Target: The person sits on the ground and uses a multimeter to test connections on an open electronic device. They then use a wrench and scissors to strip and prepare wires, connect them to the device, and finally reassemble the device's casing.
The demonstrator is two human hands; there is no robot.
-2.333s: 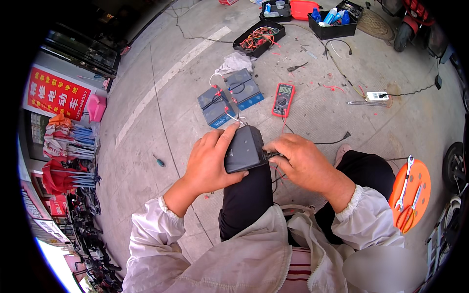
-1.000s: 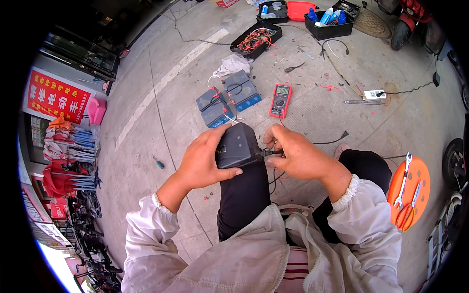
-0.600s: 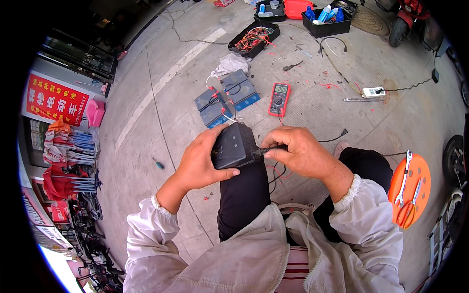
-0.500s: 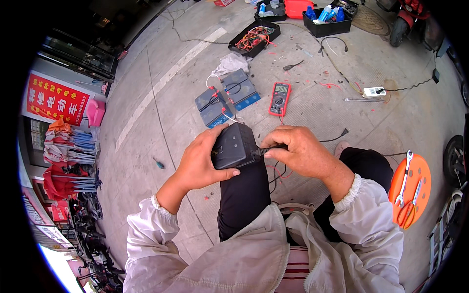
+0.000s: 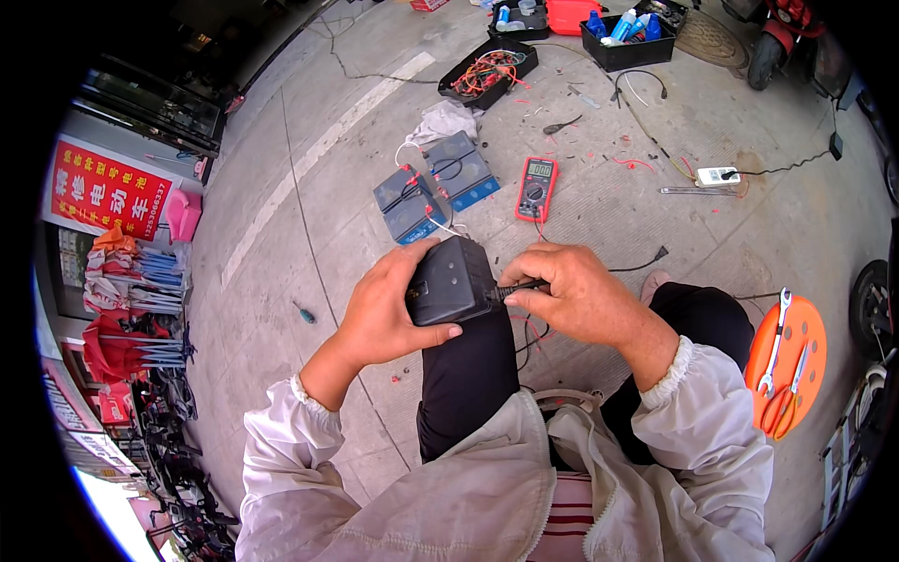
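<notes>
A black boxy charger (image 5: 451, 281) rests above my knee, and my left hand (image 5: 379, 304) is wrapped round its left side, thumb along the near edge. My right hand (image 5: 581, 295) pinches the black cable (image 5: 510, 291) where its ribbed sleeve enters the charger's right side. Beyond my hands, a red multimeter (image 5: 536, 190) lies face up with its display lit. Left of it sit two blue-and-grey batteries, one nearer (image 5: 409, 203) and one farther (image 5: 462, 170), joined by wires. The cable's far plug (image 5: 661, 254) lies on the ground right of my right hand.
An orange stool (image 5: 813, 356) at right carries a wrench (image 5: 775, 342) and orange-handled scissors (image 5: 785, 398). Far off stand a black tray of wires (image 5: 506, 86) and a black bin of bottles (image 5: 629, 54). A white power strip (image 5: 717, 176) and a screwdriver (image 5: 305, 314) lie on the ground.
My right hand has shifted very slightly while still pinching the cable at the charger. My left hand and the charger are almost unmoved.
</notes>
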